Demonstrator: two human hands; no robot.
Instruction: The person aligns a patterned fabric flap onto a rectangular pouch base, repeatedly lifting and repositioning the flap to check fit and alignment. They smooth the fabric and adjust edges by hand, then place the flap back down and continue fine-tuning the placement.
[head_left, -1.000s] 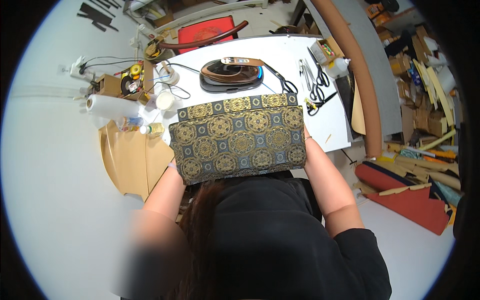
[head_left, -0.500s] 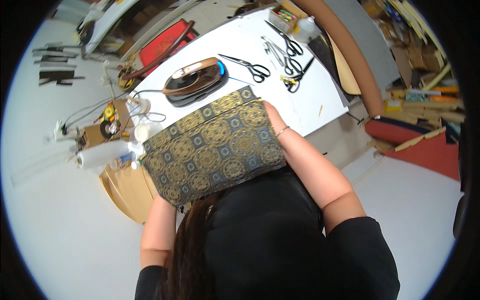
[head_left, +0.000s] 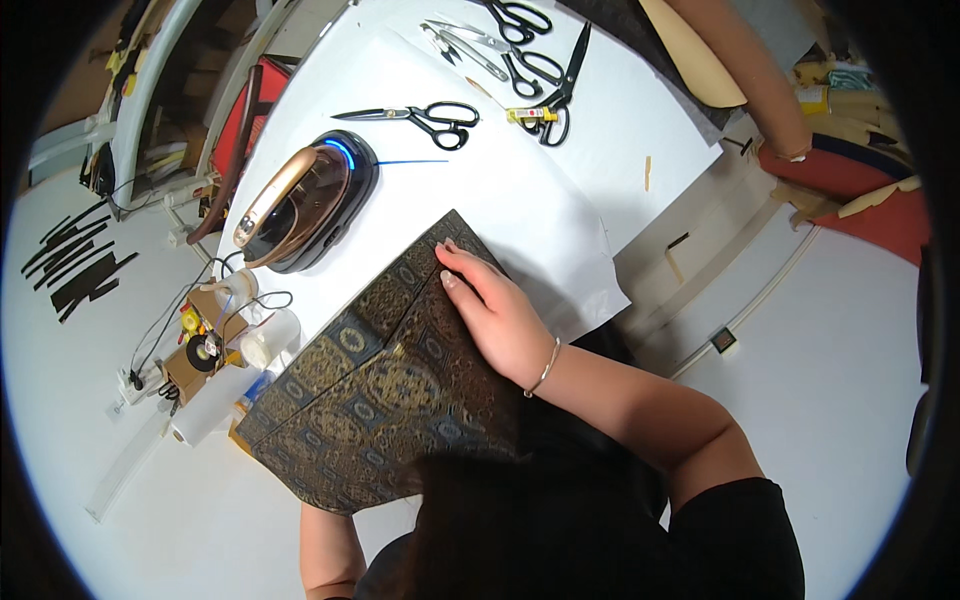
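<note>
The patterned box point(head_left: 390, 375) slants lower-left to upper-right lengthwise — right hand point(head_left: 497, 320) on its upper-right end, left hand hidden — whether clamped, cannot tell.

We recognise a small craft workshop by its white worktable point(head_left: 645, 125): near the left edge we find an iron point(head_left: 305, 205), and toward the right edge several scissors point(head_left: 576, 65). Beyond that right edge we note a long brown roll point(head_left: 745, 75) and red sheet material point(head_left: 885, 228); beyond the left, black strips point(head_left: 82, 288) on a white wall point(head_left: 65, 380) and a cardboard box point(head_left: 186, 378) holding small articles.
</note>
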